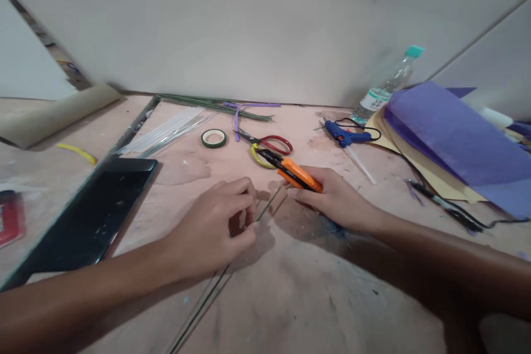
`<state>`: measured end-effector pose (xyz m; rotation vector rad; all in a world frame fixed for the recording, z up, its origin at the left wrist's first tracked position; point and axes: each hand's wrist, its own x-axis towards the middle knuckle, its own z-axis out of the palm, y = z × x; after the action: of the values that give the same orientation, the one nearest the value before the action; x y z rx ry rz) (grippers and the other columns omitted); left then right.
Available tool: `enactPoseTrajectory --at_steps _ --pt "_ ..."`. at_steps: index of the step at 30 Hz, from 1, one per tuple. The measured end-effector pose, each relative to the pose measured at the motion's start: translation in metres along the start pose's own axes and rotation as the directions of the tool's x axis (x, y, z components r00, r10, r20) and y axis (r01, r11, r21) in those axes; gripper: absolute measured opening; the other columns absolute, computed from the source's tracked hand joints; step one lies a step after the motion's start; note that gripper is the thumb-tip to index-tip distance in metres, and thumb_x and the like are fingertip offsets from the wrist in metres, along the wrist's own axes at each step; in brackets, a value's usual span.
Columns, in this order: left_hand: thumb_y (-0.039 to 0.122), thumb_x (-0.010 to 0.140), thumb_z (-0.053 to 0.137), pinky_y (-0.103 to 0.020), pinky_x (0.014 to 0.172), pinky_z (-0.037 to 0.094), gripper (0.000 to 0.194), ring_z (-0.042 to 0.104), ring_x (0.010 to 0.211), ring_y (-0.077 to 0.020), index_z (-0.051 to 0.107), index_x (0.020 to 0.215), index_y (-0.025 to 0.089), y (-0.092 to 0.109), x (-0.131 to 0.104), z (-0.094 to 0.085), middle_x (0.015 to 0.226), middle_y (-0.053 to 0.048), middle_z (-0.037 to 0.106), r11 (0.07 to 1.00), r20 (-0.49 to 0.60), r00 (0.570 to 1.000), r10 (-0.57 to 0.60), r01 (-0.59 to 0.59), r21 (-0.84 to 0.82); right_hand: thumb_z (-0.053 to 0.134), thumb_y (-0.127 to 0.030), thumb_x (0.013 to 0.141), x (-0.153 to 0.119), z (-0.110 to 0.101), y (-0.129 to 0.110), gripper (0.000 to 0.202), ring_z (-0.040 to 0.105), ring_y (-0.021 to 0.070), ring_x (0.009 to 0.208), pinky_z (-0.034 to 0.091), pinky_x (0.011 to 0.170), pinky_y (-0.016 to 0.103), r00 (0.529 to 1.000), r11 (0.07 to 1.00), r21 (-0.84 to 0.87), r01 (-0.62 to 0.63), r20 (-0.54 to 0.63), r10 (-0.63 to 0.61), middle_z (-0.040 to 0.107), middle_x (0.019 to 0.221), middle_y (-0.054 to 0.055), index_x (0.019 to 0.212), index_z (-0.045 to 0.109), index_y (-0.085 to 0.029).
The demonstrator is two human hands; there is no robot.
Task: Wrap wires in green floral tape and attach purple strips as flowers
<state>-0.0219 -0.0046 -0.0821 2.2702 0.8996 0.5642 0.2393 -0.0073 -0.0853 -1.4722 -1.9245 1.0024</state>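
Observation:
My left hand (224,221) has its thumb and fingers closed around a thin green floral wire (207,298). One end of the wire slants up towards my right hand; the rest trails down to the bottom edge. In my right hand (336,193) is an orange-and-black hand tool (298,172) that looks like pliers, gripped at its near end. Its black end points up and left, over scissors (279,145) with one red and one yellow handle loop. The wire's upper tip lies close to my right fingertips; whether they touch is unclear.
Behind are green tape (213,138), clear glue sticks (174,130), green wires (199,100) and a purple twisted stem (237,121). A phone (99,210) lies left. To the right are a blue glue gun (346,134), a bottle (381,94), purple sheets (456,138) and a pen (446,207).

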Motion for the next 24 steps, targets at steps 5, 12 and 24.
enactPoseTrajectory --at_steps 5,12,24 --pt "0.011 0.077 0.059 -0.033 0.072 0.036 0.012 0.054 0.076 -0.0171 0.056 0.068 0.018 -0.016 0.007 -0.007 0.082 -0.001 0.059 0.984 -0.091 0.994 0.059 -0.042 0.175 0.067 -0.025 0.091 0.010 0.005 0.003 0.014 0.072 0.0226 0.087 0.051 0.078 0.031 0.998 0.995 -0.089 0.042 -0.045 -0.047 0.080 0.094 0.002 0.097 0.079 -0.021" --pt "0.018 0.083 0.059 -0.038 0.075 0.040 0.015 0.058 0.082 -0.0234 0.055 0.069 0.019 -0.022 0.012 -0.006 0.086 -0.006 0.063 0.917 0.125 0.984 0.126 -0.164 0.365 0.073 -0.020 0.086 0.021 0.006 0.000 0.011 0.068 0.0208 0.078 0.043 0.069 0.029 0.993 0.958 -0.264 0.116 0.034 -0.111 0.078 0.083 0.001 0.091 0.081 -0.024" --pt "0.023 0.100 0.053 -0.043 0.087 0.044 0.016 0.061 0.091 -0.0259 0.064 0.089 0.019 -0.016 0.008 0.005 0.093 -0.007 0.069 0.852 0.178 0.980 0.090 -0.169 0.496 0.071 -0.026 0.090 0.027 0.003 -0.008 0.018 0.069 0.0241 0.080 0.046 0.067 0.027 0.996 0.947 -0.310 0.084 0.059 -0.069 0.080 0.087 0.003 0.105 0.081 -0.024"
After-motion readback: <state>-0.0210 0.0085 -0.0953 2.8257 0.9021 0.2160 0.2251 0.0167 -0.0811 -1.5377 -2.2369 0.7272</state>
